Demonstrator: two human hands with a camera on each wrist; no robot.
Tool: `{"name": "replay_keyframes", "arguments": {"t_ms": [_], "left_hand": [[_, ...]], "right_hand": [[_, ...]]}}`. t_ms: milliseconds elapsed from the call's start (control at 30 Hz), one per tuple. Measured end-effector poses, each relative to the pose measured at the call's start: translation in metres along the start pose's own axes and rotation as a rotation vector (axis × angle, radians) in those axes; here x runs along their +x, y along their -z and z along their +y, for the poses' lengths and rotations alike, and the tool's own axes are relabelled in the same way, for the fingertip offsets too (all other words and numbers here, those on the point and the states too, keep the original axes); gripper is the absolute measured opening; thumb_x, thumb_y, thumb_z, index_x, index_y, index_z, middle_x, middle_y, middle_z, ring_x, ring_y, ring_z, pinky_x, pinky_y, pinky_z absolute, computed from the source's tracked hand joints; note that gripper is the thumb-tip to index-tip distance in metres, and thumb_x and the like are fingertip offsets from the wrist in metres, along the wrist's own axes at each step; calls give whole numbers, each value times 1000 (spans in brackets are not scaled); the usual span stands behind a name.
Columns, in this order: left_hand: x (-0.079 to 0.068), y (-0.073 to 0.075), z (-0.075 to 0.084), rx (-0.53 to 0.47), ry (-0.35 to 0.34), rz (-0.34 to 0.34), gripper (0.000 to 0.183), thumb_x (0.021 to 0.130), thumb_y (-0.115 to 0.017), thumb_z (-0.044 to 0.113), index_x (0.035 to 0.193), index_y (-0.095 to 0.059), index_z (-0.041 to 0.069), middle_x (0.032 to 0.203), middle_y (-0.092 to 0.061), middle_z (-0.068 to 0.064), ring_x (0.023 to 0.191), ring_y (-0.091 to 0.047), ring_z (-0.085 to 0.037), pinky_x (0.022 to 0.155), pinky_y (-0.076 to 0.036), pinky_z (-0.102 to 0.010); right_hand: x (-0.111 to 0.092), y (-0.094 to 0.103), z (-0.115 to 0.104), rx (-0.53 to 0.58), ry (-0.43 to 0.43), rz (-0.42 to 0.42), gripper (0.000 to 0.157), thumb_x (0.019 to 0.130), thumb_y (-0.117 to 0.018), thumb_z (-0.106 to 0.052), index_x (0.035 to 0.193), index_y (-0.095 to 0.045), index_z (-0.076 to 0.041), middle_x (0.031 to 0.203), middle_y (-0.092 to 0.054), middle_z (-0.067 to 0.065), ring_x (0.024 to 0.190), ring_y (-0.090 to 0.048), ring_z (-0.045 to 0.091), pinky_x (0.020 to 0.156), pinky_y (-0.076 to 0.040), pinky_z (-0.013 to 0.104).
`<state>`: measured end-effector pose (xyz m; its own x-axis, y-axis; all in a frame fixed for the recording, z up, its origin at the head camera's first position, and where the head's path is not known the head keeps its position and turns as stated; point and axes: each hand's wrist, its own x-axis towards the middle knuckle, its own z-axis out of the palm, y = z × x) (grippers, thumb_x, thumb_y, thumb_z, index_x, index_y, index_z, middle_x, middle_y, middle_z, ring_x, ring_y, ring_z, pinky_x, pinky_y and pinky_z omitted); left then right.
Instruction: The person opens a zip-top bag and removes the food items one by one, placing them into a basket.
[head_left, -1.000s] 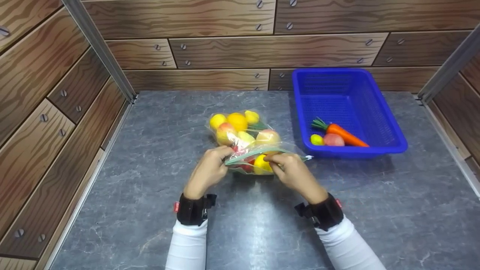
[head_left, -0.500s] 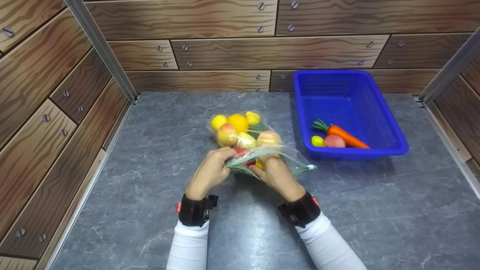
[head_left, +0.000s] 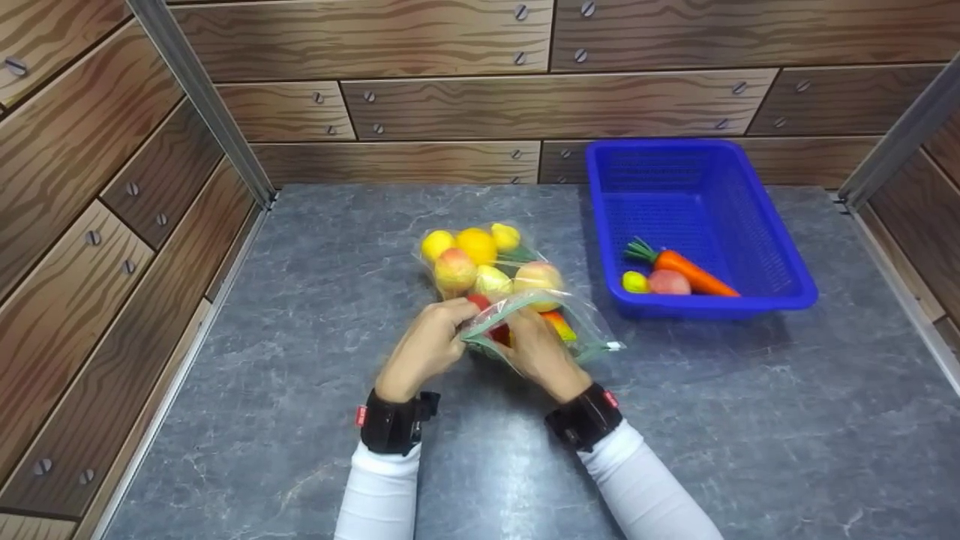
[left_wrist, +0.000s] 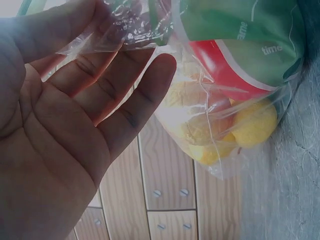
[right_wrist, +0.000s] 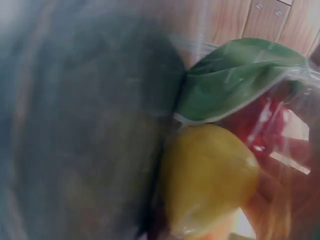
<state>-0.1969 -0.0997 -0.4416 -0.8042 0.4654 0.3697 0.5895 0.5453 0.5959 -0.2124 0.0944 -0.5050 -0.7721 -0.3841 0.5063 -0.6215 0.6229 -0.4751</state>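
A clear zip bag (head_left: 592, 326) full of toy fruit lies mid-table, its green-edged mouth facing the person. At the left end of that mouth, my left hand (head_left: 427, 341) pinches the plastic between thumb and fingers; the left wrist view shows the palm (left_wrist: 60, 140) beside the bag's green and red print (left_wrist: 240, 50). My right hand (head_left: 544, 356) reaches into the mouth, its fingers hidden among the fruit, so I cannot tell what they grasp. An orange-and-yellow piece (head_left: 559, 326) shows beside it. In the right wrist view a yellow fruit (right_wrist: 210, 180) appears close up behind plastic.
A blue basket (head_left: 772, 225) stands to the right behind the bag, with a carrot (head_left: 694, 273), a small yellow-green fruit (head_left: 634, 282) and a pinkish fruit (head_left: 669, 283) inside. Wood-patterned walls (head_left: 442, 105) bound the grey table (head_left: 300, 300) at the back and sides.
My right hand has let go of the bag's rim and moved left, into the mouth. The slider end has swung lower and the mouth gapes wider. My left hand keeps its hold, shifting slightly right.
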Motion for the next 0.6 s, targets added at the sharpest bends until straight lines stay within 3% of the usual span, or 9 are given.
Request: {"name": "replay_keyframes", "arguments": {"t_ms": [200, 300, 467, 600], "left_hand": [[-1, 2, -1, 5, 11, -2, 34, 76, -58, -21, 89, -72, 6, 84, -64, -4, 75, -54, -17, 69, -47, -27], [-2, 3, -2, -3, 20, 10, 34, 77, -60, -20, 91, -74, 7, 84, -64, -4, 75, -55, -18, 70, -48, -28], [-3, 6, -4, 2, 24, 36, 33, 79, -61, -19, 96, -76, 6, 86, -66, -5, 78, -60, -23, 72, -52, -32], [-3, 8, -4, 11, 29, 50, 39, 75, -58, -21, 97, -76, 5, 87, -68, -5, 79, -61, -24, 73, -54, -35]], "right_hand": [[-1, -3, 3, -2, -6, 31, 58, 81, -88, -19, 129, -64, 3, 122, -70, 20, 107, -67, 37, 96, -55, 49], [-1, 1, 5, -1, 31, 47, 56, 80, -89, -17, 127, -66, 3, 117, -72, 19, 104, -68, 35, 93, -56, 46], [2, 16, 6, -118, 136, 76, 54, 77, -91, -18, 120, -66, 4, 109, -72, 16, 98, -69, 30, 89, -58, 40], [2, 33, 1, -63, 92, 48, 54, 78, -89, -18, 123, -67, 3, 115, -73, 16, 99, -69, 31, 91, -57, 43]]}}
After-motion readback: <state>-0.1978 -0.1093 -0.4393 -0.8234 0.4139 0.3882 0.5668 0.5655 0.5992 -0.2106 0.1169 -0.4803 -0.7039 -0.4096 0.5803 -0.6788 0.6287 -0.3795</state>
